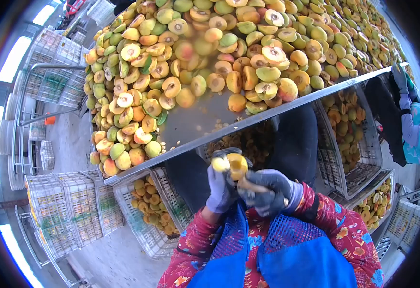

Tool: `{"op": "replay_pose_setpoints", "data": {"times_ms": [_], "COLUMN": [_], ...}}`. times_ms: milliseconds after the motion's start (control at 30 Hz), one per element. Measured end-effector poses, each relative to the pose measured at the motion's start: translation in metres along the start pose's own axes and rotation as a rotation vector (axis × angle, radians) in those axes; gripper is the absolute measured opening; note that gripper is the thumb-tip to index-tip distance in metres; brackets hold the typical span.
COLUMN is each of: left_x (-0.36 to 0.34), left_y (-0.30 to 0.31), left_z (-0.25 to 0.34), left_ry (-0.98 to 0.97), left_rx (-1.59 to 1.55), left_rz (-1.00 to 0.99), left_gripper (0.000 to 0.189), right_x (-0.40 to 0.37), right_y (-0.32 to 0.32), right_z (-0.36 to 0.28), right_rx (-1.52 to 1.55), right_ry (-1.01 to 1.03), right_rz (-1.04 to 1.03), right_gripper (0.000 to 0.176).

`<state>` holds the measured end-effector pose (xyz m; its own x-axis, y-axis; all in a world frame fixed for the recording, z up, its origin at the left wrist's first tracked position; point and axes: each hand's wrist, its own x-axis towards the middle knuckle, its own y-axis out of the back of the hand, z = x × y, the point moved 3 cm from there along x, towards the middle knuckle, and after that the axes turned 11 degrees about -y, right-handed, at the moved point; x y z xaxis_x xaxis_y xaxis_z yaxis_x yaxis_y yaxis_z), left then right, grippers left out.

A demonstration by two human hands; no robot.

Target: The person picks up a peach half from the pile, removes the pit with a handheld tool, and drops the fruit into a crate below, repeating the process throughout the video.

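My left hand (222, 185), in a grey-coated glove, is closed around a halved peach (237, 165) with a hollow in its cut face. A second, paler yellow cut piece (220, 164) shows at the same fingers. My right hand (267, 189), also gloved, is wrapped round a small tool with a tan handle (249, 185), partly covered by the fingers and blurred. The tool's working end is at or behind the fruit and cannot be made out. Both hands are in front of my body, just below the table's metal edge (248, 121).
A large heap of halved peaches (267, 57) covers the metal table (186, 125), with loose pits near its edge. Fruit-filled plastic crates stand at the left (159, 240) and right (347, 185). Stacked crates (71, 211) stand further left. Another person's sleeve (411, 129) shows at the right.
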<state>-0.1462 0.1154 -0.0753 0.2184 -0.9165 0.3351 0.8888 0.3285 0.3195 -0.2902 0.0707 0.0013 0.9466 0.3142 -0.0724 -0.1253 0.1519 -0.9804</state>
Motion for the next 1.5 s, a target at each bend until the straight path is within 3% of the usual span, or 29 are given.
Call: {"op": "replay_pose_setpoints", "data": {"times_ms": [33,67,133,200,233,300,367,467,533,600,700,767,867,967,1000,1100,1200,1233,1300,1333,1433,1500], "left_x": [0.005,0.009,0.019,0.023,0.016,-0.001,-0.017,-0.038,0.018,0.095,0.183,0.211,0.210,0.172,0.162,0.119,0.091,0.080,0.056,0.053,0.051,0.047], "left_y": [0.002,0.004,0.029,0.067,0.086,0.127,0.163,0.204,0.194,0.170,0.145,0.132,0.126,0.126,0.123,0.107,0.083,0.080,0.061,0.055,0.042,0.038], "left_z": [0.003,0.007,0.026,0.031,0.035,0.031,0.035,0.007,0.003,-0.001,-0.058,-0.091,-0.090,-0.103,-0.085,-0.063,-0.014,-0.004,-0.014,-0.006,0.020,0.034], "left_ry": [0.108,0.220,0.430,0.253,0.172,0.268,0.581,0.165,0.245,0.191,0.050,0.229,0.130,-0.001,0.060,0.411,0.514,0.571,0.582,0.593,0.497,0.494], "left_rx": [-0.136,-0.265,-0.195,0.217,0.457,0.880,1.337,1.748,1.490,1.286,1.221,1.229,1.213,0.933,0.827,-0.280,-0.663,-0.513,-0.734,-0.831,-0.809,-0.765], "left_rz": [-0.009,-0.004,0.046,-0.038,-0.093,-0.192,-0.307,-0.177,-0.110,0.010,-0.053,-0.181,-0.220,-0.229,-0.180,0.052,0.060,-0.030,0.171,0.039,0.004,0.043], "left_gripper": [0.038,0.039,0.031,0.029,0.030,0.032,0.036,0.040,0.041,0.042,0.041,0.055,0.060,0.061,0.050,0.049,0.057,0.047,0.049,0.059,0.063,0.055], "right_x": [0.001,0.001,-0.006,-0.020,-0.026,-0.032,-0.033,-0.031,-0.028,-0.027,-0.029,-0.029,-0.030,-0.024,-0.019,-0.007,0.006,0.010,0.013,0.013,0.012,0.011], "right_y": [-0.010,-0.022,-0.008,0.014,0.020,0.014,0.019,0.025,0.023,0.024,0.018,0.025,0.028,0.017,0.014,0.010,-0.007,-0.011,-0.020,-0.025,-0.023,-0.026], "right_z": [0.001,0.000,-0.010,-0.019,-0.021,-0.023,-0.025,-0.028,-0.029,-0.029,-0.032,-0.031,-0.032,-0.034,-0.035,-0.040,-0.040,-0.038,-0.034,-0.031,-0.024,-0.020], "right_rx": [-0.086,-0.207,-0.062,-0.008,-0.085,-0.268,-0.297,-0.337,-0.389,-0.563,-0.684,-0.713,-0.755,-0.740,-0.732,-1.172,-1.454,-1.534,-1.607,-1.642,-1.722,-1.679], "right_ry": [-0.002,0.099,0.190,0.233,0.264,0.291,0.297,0.290,0.269,0.301,0.329,0.396,0.394,0.342,0.325,0.596,0.727,0.792,0.765,0.739,0.744,0.695], "right_rz": [-0.012,0.125,0.101,0.119,0.232,0.516,0.593,0.705,0.806,0.826,0.872,0.888,0.892,0.895,0.900,0.975,1.133,1.166,1.218,1.252,1.300,1.300], "right_gripper": [0.043,0.043,0.043,0.043,0.041,0.040,0.038,0.036,0.035,0.036,0.038,0.038,0.037,0.035,0.034,0.029,0.024,0.024,0.024,0.025,0.025,0.026]}}
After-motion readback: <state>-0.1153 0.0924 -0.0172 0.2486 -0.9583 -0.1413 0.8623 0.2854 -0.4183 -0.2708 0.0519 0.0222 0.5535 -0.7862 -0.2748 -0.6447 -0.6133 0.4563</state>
